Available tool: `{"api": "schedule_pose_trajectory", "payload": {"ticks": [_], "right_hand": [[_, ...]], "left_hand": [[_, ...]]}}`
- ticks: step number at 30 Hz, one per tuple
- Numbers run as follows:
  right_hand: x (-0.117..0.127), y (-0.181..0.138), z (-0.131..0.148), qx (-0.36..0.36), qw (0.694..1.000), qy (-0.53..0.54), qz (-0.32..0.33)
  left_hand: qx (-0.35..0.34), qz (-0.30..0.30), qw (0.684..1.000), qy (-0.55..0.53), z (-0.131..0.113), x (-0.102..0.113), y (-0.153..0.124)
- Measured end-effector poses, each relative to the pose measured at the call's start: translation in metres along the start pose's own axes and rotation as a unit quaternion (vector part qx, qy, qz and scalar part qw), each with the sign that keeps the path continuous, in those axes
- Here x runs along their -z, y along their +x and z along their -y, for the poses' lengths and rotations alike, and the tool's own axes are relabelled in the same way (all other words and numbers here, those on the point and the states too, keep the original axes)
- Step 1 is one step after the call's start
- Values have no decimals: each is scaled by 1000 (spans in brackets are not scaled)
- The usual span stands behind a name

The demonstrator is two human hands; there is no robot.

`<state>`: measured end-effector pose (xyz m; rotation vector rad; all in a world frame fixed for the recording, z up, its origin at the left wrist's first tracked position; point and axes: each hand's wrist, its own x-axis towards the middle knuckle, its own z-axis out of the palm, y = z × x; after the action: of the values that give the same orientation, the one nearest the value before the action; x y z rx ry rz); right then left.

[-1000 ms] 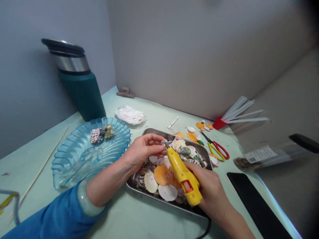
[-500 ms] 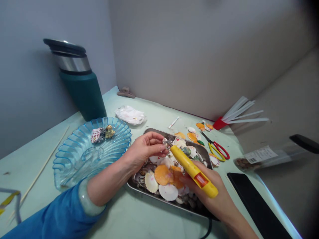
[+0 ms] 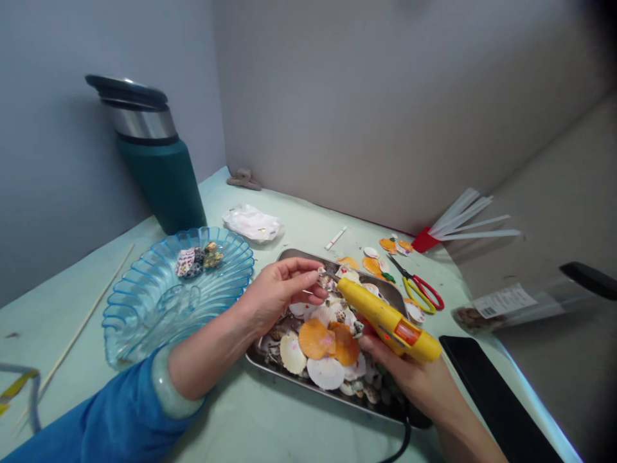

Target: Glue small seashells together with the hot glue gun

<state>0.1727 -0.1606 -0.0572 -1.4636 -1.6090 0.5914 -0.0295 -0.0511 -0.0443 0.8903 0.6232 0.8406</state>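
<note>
Over the metal tray (image 3: pixel 289 381), my left hand (image 3: pixel 284 287) pinches a small seashell (image 3: pixel 324 275) between thumb and fingers. My right hand (image 3: pixel 402 366) is closed around a yellow hot glue gun (image 3: pixel 376 307), its nozzle pointing left and meeting the small shell, or nearly so. Below both hands the tray holds a heap of shells, among them an orange scallop shell (image 3: pixel 315 339) and a white shell (image 3: pixel 326 373). The fingers of my right hand are partly hidden behind the glue gun.
To the left stands a blue scalloped glass plate (image 3: pixel 139 273) with several shells on it, before a green bottle (image 3: pixel 161 183). Scissors (image 3: pixel 421 289), a red cup of glue sticks (image 3: pixel 425 240) and a black phone-like slab (image 3: pixel 496 399) lie right. A cord (image 3: pixel 406 437) runs off the front.
My right hand and the glue gun have shifted right and the gun has tilted flatter. My left hand has barely moved, still pinching the small shell.
</note>
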Motion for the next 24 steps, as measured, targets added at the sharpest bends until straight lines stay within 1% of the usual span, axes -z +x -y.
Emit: {"api": "schedule_pose_trajectory", "payload": {"ticks": [4, 11, 19, 22, 24], "right_hand": [[0, 0, 0, -3, 1000, 25, -14], [0, 1, -2, -11, 1000, 16, -1], [2, -1, -1, 0, 1000, 14, 10], [2, -1, -1, -10, 1000, 25, 16], [2, -1, -1, -29, 999, 33, 18]], "left_hand": [[-3, 2, 1000, -1, 0, 1, 1], [6, 4, 1000, 6, -2, -1, -1], [6, -1, 1000, 11, -3, -1, -1], [7, -6, 1000, 10, -2, -1, -1], [5, -5, 1000, 9, -1, -1, -1]]}}
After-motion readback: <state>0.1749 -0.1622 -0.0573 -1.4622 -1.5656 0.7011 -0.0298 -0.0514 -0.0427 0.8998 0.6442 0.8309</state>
